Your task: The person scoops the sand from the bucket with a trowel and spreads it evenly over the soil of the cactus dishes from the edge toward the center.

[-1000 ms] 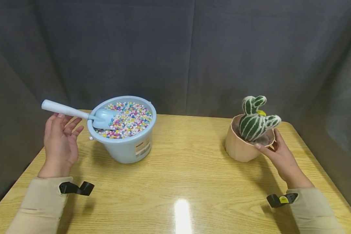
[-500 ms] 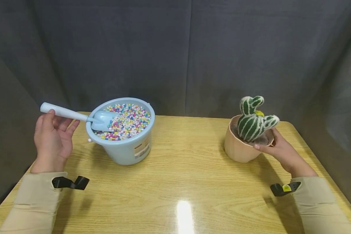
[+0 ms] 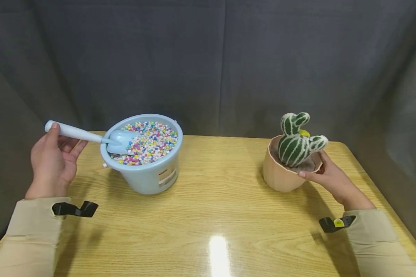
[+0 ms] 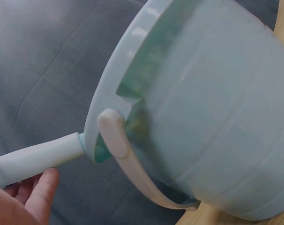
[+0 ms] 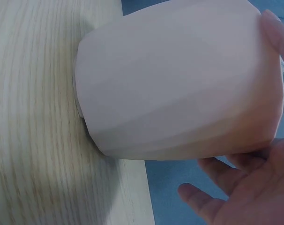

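Note:
A light blue scoop (image 3: 77, 133) lies with its blade on the small multicoloured pebbles (image 3: 151, 143) in a light blue bucket (image 3: 149, 179). Its handle juts out leftward over the rim. My left hand (image 3: 53, 161) holds the handle near its end, thumb on top and fingers beneath. At the right, a peach flower pot (image 3: 280, 176) contains a knitted green cactus (image 3: 294, 148) with white stripes and a yellow flower. My right hand (image 3: 332, 179) grips the pot's right side, thumb at the front rim. In the right wrist view, the fingers (image 5: 226, 176) spread along the pot's side.
Both the bucket and the pot stand on a wooden table (image 3: 208, 207), well apart. A dark grey curtain (image 3: 159, 57) hangs behind the table and at its sides. The bucket's white carrying handle (image 4: 137, 173) hangs down on its near left side.
My left hand has moved left and up along the scoop's handle, and its thumb has closed onto it. My right hand keeps hold of the pot, which sits slightly farther left in view.

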The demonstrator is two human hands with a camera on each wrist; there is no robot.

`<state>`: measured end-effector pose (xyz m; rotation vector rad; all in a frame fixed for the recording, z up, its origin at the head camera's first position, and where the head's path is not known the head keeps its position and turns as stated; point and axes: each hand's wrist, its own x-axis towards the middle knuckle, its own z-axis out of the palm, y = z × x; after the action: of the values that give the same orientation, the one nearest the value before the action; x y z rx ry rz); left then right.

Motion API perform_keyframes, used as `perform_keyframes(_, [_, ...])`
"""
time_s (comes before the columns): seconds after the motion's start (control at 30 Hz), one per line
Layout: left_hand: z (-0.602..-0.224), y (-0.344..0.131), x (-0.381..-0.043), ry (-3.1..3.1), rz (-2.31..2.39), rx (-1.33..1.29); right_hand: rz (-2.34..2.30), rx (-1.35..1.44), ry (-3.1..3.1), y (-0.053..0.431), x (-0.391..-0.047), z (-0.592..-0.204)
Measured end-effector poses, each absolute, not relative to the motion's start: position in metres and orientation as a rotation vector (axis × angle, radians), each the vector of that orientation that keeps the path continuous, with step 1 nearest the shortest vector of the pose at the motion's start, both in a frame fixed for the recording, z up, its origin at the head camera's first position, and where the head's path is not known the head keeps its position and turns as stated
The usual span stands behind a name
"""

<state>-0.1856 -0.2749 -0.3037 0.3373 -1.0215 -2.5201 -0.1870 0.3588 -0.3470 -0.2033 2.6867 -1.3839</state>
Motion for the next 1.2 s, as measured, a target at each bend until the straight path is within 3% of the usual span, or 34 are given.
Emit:
perform_keyframes(0.73, [-0.295,-0.264,-0.188,-1.407,-2.235,0.187,-1.343,-0.221,2.741,0.353,-0.189,-0.347])
perform_keyframes(1.2, [-0.301,-0.239,-0.197,-1.654,-2.056,0.266,-1.366,-0.214,2.694,0.351,-0.189,-0.354])
